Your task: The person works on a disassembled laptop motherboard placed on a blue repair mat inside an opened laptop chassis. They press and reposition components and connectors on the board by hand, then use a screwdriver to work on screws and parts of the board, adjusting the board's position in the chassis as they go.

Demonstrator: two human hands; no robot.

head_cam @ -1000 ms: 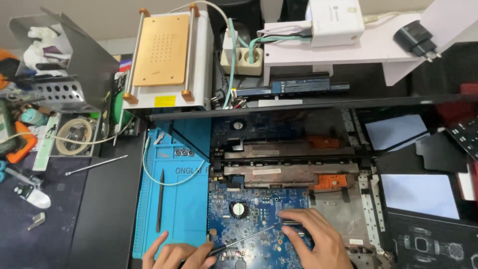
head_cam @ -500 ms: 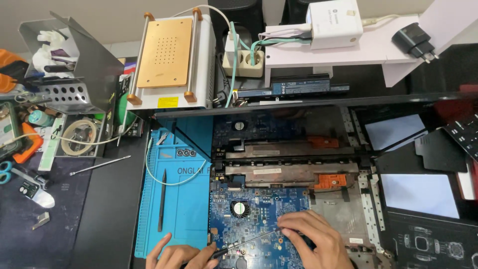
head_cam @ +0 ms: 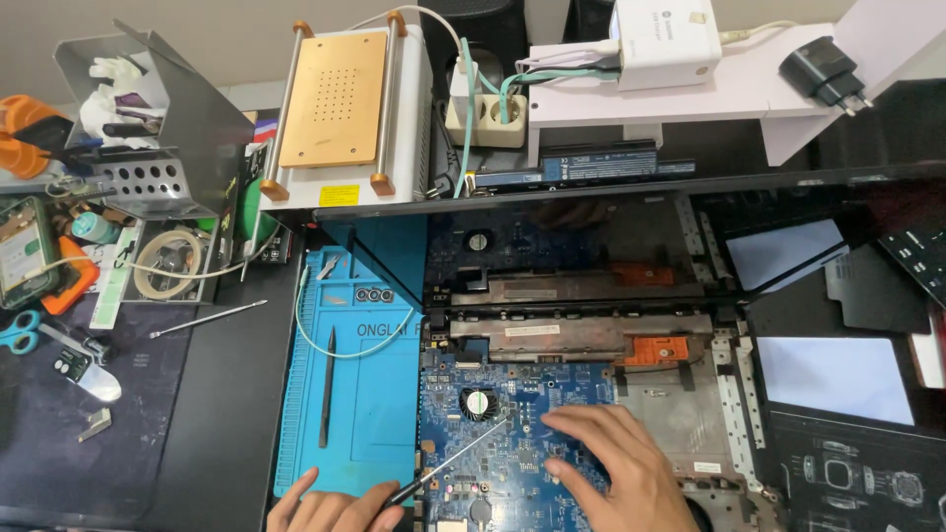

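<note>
Near edge, centre: left hand (head_cam: 330, 510) grips a thin screwdriver (head_cam: 448, 461) by its dark handle, shaft slanting up and right so the tip lands on the blue circuit board (head_cam: 512, 433), just beside the small round fan (head_cam: 478, 403).
Right hand: right hand (head_cam: 616, 468) lies flat and loose on the board, fingers spread, grasping nothing; it looks to be steadying the board against the tool.
Board: sits in an opened laptop shell (head_cam: 690, 414), copper heat pipe (head_cam: 581, 335) along its far side.
Left of it: blue work mat (head_cam: 370, 414) with a black pry stick (head_cam: 327, 389) parked within reach.
Bench: dark bench (head_cam: 212, 414), crowded; scissors (head_cam: 25, 330) and tape roll (head_cam: 168, 264) far left.
Far side: gold-topped heating plate (head_cam: 335, 99), power strip (head_cam: 488, 113), white shelf (head_cam: 690, 99) carrying a black plug adapter (head_cam: 823, 69).
</note>
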